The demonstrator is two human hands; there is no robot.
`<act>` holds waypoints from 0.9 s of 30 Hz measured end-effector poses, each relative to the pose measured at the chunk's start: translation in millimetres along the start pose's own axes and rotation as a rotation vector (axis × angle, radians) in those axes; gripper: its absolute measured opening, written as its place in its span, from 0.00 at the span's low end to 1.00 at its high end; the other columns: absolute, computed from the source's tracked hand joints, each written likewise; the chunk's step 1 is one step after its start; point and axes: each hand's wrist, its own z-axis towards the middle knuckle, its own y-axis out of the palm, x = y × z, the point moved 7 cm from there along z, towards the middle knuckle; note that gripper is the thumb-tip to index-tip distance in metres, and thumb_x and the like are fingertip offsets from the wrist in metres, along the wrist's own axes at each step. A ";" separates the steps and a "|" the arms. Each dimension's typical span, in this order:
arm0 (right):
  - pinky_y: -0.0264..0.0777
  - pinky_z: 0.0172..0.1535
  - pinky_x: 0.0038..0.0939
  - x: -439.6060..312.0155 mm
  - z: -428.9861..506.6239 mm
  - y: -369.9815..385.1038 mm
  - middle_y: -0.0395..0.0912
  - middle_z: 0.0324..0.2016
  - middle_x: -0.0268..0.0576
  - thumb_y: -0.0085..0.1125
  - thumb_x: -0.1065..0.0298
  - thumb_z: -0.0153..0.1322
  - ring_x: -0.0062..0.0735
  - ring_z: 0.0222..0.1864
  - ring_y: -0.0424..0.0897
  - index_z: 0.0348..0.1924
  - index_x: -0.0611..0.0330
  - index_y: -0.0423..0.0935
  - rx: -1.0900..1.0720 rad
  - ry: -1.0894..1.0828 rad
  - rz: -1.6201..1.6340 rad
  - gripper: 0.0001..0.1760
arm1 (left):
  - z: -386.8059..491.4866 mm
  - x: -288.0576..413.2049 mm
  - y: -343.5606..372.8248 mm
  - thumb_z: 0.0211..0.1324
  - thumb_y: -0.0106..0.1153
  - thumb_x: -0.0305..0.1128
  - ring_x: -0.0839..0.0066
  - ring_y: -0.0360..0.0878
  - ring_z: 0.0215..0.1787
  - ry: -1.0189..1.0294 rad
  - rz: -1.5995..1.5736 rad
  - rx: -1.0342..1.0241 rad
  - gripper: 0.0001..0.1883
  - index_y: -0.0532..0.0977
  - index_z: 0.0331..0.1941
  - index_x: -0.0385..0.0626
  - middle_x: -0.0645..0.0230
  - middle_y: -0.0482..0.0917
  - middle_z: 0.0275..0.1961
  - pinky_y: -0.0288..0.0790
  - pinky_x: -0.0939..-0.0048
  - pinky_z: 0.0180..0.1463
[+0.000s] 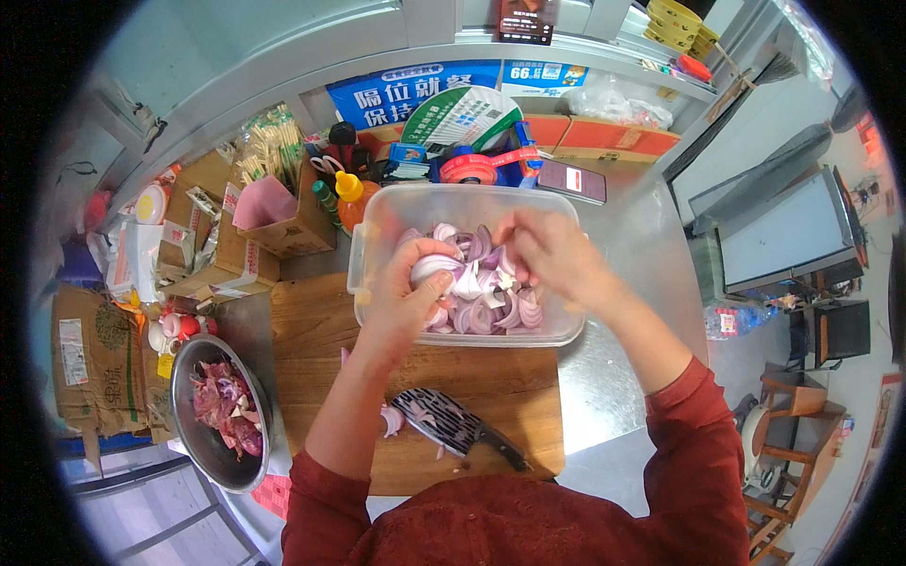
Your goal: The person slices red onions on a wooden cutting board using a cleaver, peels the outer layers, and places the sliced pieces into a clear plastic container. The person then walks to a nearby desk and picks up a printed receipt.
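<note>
A clear plastic container full of sliced red onion sits partly over the far edge of a wooden cutting board. My left hand grips a cut piece of red onion above the slices, thumb and fingers around it. Over the container's right side, my right hand has its fingers curled down against the onion; whether they hold a slice is hidden. Nearer my body, a cleaver lies flat on the board, its handle pointing right. Onion scraps rest by its blade and on it.
At left stands a metal bowl of onion peelings. Behind it are cardboard boxes, one holding packed wooden skewers, and an orange bottle with a yellow cap. A tape dispenser and a phone lie beyond the container.
</note>
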 end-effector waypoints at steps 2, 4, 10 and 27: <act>0.73 0.28 0.27 -14.4 2.3 -17.0 0.77 0.22 0.39 0.42 0.75 0.72 0.21 0.24 0.78 0.39 0.64 0.73 0.044 -0.049 0.104 0.09 | 5.3 5.1 -4.9 0.64 0.54 0.26 0.77 0.75 0.43 0.063 -0.020 0.009 0.10 0.75 0.48 0.46 0.65 0.75 0.50 0.72 0.74 0.47; 0.72 0.28 0.28 -36.4 2.1 -28.1 0.77 0.22 0.39 0.44 0.75 0.72 0.23 0.23 0.78 0.41 0.62 0.73 0.113 -0.164 0.101 0.08 | 11.0 11.9 -6.6 0.67 0.52 0.31 0.72 0.75 0.49 0.145 -0.048 0.012 0.10 0.75 0.49 0.45 0.62 0.74 0.54 0.70 0.68 0.55; 0.73 0.36 0.43 -96.4 6.8 13.3 0.79 0.31 0.47 0.57 0.73 0.67 0.51 0.34 0.79 0.39 0.57 0.74 0.055 -0.557 -0.529 0.07 | 16.3 18.7 7.5 0.74 0.42 0.38 0.60 0.73 0.60 0.057 -1.023 -0.195 0.17 0.72 0.55 0.41 0.55 0.74 0.58 0.66 0.55 0.68; 0.74 0.50 0.44 33.8 -25.0 20.3 0.82 0.41 0.50 0.59 0.80 0.63 0.48 0.45 0.81 0.47 0.63 0.80 -0.456 -0.385 -0.349 0.18 | -262.8 -84.0 -370.2 0.69 0.48 0.27 0.74 0.76 0.48 0.028 0.594 1.118 0.10 0.75 0.48 0.38 0.65 0.79 0.46 0.68 0.72 0.56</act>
